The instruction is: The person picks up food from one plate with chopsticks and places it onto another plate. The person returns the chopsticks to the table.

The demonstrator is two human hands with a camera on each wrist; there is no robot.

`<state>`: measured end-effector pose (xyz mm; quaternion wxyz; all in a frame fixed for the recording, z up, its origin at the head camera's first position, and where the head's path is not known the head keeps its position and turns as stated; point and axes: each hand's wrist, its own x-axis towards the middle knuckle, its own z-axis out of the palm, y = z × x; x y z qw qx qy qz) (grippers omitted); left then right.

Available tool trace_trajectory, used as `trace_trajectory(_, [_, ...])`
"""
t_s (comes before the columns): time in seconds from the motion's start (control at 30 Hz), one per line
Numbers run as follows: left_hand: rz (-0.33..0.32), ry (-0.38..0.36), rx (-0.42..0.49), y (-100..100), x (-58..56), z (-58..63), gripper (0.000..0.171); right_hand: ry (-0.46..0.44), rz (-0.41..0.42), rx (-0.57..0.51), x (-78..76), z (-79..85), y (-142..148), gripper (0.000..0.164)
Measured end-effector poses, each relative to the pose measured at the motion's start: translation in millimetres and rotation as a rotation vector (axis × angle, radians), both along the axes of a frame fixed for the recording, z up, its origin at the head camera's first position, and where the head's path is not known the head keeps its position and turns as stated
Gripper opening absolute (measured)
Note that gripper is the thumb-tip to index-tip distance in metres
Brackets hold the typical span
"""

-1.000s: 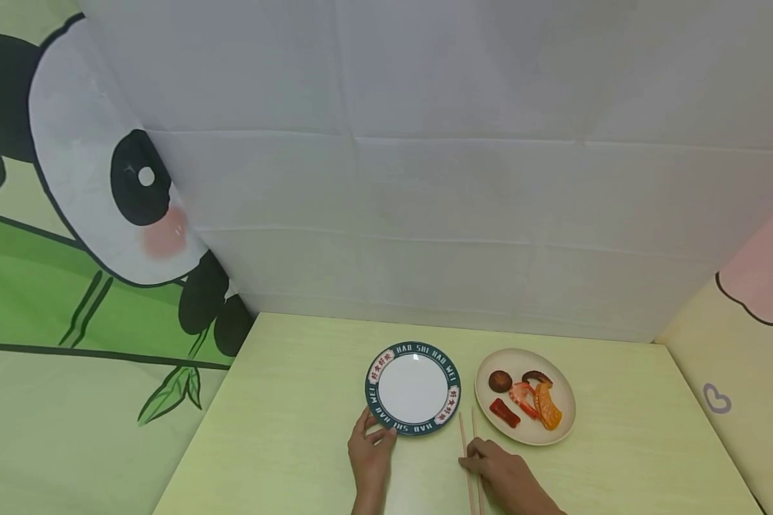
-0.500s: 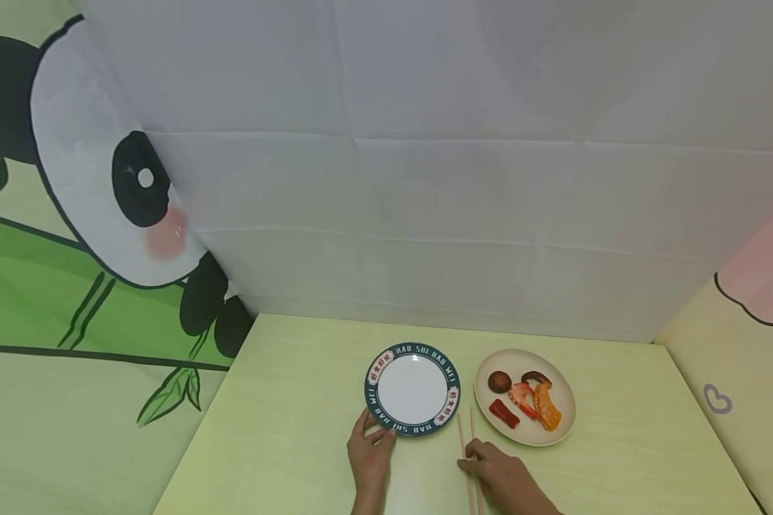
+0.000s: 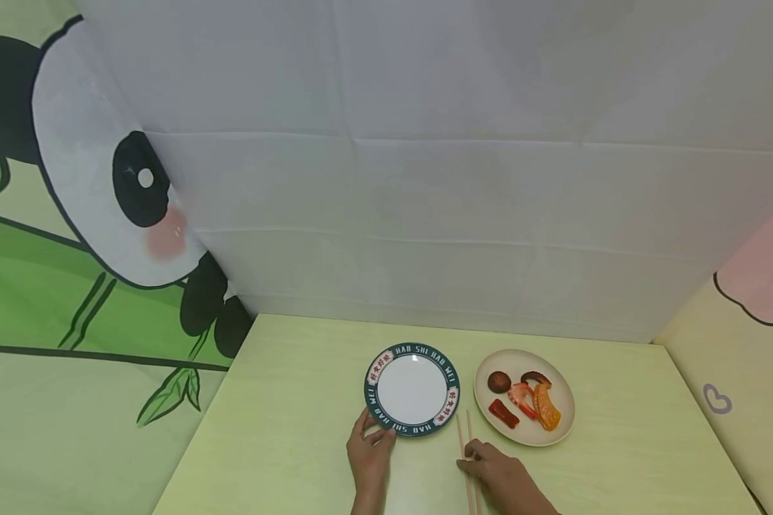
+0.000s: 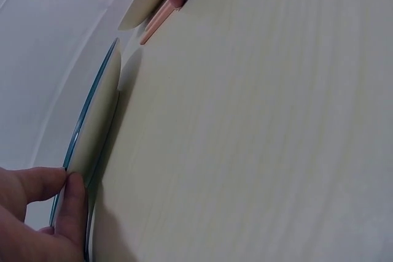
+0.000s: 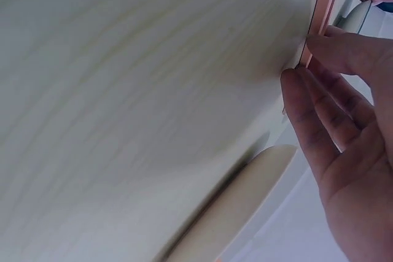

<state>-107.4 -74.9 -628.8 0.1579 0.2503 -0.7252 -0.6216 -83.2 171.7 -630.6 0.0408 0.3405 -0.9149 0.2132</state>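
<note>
In the head view my left hand (image 3: 368, 458) is at the lower left edge of a round white plate (image 3: 412, 429) with a dark green lettered rim. The left wrist view shows thumb and finger pinching that rim. My right hand (image 3: 499, 473) holds a pair of light wooden chopsticks (image 5: 325, 4) low over the table, thumb on one side and fingertips on the other. Their tips point away, between the two plates. Right of them, a cream plate (image 3: 522, 360) bears a mushroom (image 3: 499, 382), an orange slice (image 3: 545, 408), a red slice (image 3: 522, 399) and other small food pieces.
The pale yellow table (image 3: 296, 415) reaches back to a grey-white cloth wall (image 3: 425, 214). A panda picture (image 3: 96, 157) covers the left wall, and a cream and pink panel stands at the right.
The chopsticks and right hand have shifted very slightly left, and the chopstick tips sit a little closer together. My left hand and both plates stay essentially in place.
</note>
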Motion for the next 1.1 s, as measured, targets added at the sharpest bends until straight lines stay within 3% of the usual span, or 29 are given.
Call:
trace_trajectory(0.77, [0.001,-0.029,-0.008,0.0,-1.4,-2.6,0.071,-0.135,-0.072,-0.048,0.3,7.3,-2.2,0.023])
trace_trajectory(1.1, [0.003,-0.031,-0.041,-0.4,3.5,1.4,0.071,-0.099,-0.142,-0.077,1.5,12.4,-0.6,0.023])
